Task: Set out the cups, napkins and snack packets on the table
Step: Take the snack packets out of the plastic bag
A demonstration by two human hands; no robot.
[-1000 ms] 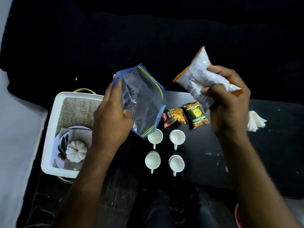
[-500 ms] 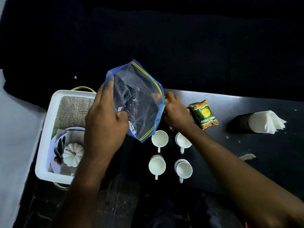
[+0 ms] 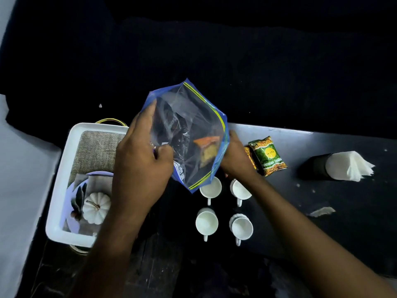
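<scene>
From the head view, my left hand (image 3: pixel 139 166) pinches a crinkly clear zip bag (image 3: pixel 189 134). My right hand (image 3: pixel 235 157) reaches behind it; its grip I cannot tell. Just right of the bag lies a glossy green snack packet (image 3: pixel 268 155); below it stand four round white cups (image 3: pixel 224 209); far right, folded paper napkins (image 3: pixel 348 166) on the dark surface (image 3: pixel 322 201).

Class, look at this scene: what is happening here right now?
A person is laying out snacks on a dark table. The left hand holds up a clear zip bag; the right hand is down behind it beside the green packet. Four white cups stand in a square, napkins sit to the right, and a white tray lies to the left.
</scene>
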